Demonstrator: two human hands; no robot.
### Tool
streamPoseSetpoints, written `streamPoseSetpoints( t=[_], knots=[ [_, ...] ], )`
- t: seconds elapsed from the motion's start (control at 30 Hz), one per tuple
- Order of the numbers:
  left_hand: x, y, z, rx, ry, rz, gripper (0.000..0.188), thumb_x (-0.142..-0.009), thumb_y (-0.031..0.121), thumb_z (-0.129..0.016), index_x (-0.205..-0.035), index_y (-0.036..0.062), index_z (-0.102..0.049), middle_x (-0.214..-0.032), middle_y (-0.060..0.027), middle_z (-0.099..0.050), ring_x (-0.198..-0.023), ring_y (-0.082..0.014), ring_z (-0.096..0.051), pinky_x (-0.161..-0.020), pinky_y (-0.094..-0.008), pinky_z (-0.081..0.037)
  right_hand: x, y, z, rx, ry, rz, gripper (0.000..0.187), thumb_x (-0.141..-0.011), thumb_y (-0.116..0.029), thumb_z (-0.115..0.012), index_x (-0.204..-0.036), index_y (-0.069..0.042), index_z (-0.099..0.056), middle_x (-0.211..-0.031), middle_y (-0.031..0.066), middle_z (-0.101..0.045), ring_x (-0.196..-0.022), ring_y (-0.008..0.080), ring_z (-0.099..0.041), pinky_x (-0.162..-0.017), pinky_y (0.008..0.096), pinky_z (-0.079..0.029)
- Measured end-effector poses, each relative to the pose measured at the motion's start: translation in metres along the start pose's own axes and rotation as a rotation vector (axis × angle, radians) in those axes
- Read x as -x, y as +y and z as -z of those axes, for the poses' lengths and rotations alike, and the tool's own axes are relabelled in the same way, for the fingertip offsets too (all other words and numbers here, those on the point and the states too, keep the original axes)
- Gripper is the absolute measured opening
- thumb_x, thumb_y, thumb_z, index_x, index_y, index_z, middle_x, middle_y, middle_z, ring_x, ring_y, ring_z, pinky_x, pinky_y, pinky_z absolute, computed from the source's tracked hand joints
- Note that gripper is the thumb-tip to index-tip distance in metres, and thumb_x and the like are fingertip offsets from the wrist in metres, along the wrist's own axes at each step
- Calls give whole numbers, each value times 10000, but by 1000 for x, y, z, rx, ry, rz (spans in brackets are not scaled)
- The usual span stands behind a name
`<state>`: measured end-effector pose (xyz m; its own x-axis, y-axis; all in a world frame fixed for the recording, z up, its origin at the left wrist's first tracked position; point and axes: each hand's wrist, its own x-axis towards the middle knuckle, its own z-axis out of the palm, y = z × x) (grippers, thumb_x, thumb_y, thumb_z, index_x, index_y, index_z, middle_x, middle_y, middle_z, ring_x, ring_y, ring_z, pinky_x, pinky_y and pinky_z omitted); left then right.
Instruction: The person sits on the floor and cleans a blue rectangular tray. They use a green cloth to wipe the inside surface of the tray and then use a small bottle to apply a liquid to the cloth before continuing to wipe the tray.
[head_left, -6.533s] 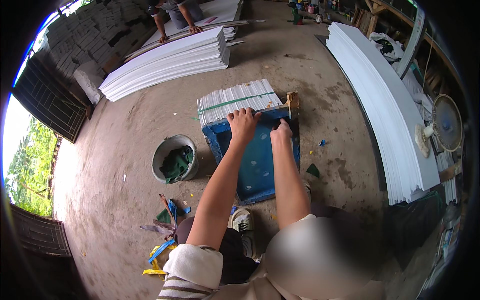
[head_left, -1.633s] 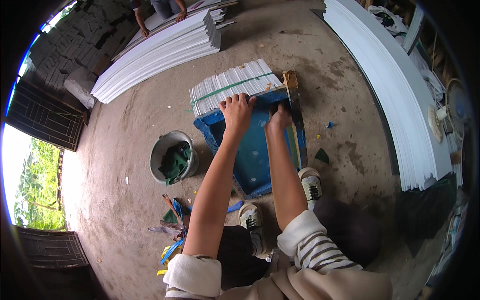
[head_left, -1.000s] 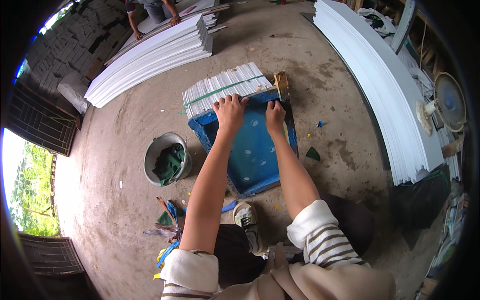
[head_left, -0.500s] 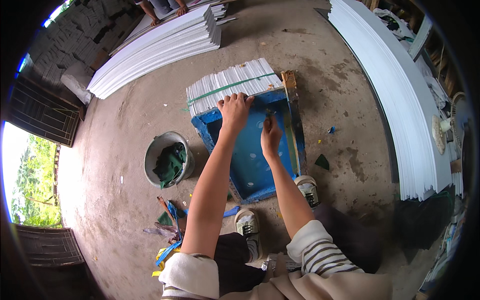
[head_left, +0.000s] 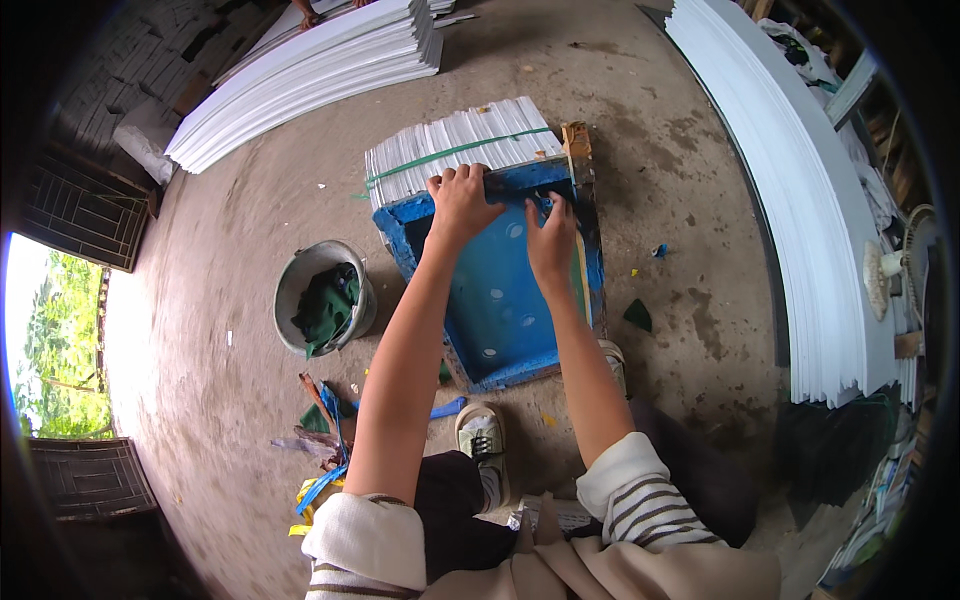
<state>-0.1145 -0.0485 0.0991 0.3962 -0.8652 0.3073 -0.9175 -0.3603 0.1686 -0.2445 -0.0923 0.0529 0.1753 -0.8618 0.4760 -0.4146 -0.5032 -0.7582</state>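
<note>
- A blue-painted frame (head_left: 515,376), shallow and box-like, lies in front of the person, directly below both bare hands; what supports it is hidden.
- The left grip (head_left: 460,207) holds the frame's far rim: fingers hooked over the top, thumb on the inner side. The fingertips are hard to make out.
- The right grip (head_left: 551,240) is over the frame's inside, near its far right corner, thumb and fingers parted by a narrow gap. Whether it touches the frame, or a small bit sits at the fingertips, I cannot tell.
- Just beyond the frame's far rim is a bundle of white strips (head_left: 450,153) under a green strap; its lower part is hidden.
- Left of the frame stands a grey bucket (head_left: 297,280) with crumpled green cloth (head_left: 330,310) inside.
- Well beyond the frame, a co-worker's hand (head_left: 308,18) is cut off by the upper edge.
</note>
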Motion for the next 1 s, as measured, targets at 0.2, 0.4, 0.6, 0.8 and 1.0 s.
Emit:
streamPoseSetpoints(
  t=[0.2,0.4,0.6,0.8,1.0],
  knots=[
    [8,-3,23,-48,-89,-52,556,-734,434,-662,-1156,90,-548,-1094,-110,-596,-1072,-284,-536,-937,-464,-330,-40,-24,27,-42,-646,-392,259,-905,-243,-512,-894,-10,-625,-858,202,-664,-838,306,-660,-695,410,-510],
    [26,-54,60,-1,14,-12,597,-828,596,-525,-1104,71,-587,-959,-124,-674,-974,-253,-619,-927,-423,-374,-35,-26,21,349,-746,-98,324,-912,-177,-342,-1100,26,-511,-1015,265,-619,-966,409,-605,-831,501,-480],
    [26,-50,47,-191,35,174,723,-727,754,-494,-767,59,-689,-709,-135,-670,-749,-272,-668,-839,-415,-450,-36,-22,24,377,-630,30,314,-943,-243,-339,-973,-13,-551,-853,245,-646,-833,414,-634,-729,504,-510],
    [10,-71,34,-168,-67,214,750,-678,787,-512,-731,63,-699,-599,-134,-639,-615,-277,-661,-648,-384,-522,-5,-35,15,361,-617,56,240,-956,-226,-376,-979,-22,-501,-734,206,-649,-730,391,-648,-627,493,-515],
    [5,-76,15,-151,-47,203,783,-671,817,-472,-695,66,-691,-572,-138,-626,-593,-273,-656,-605,-371,-514,36,-40,30,315,-643,179,176,-958,-207,-406,-924,-49,-475,-601,169,-615,-592,363,-635,-498,452,-502]
  ],
)
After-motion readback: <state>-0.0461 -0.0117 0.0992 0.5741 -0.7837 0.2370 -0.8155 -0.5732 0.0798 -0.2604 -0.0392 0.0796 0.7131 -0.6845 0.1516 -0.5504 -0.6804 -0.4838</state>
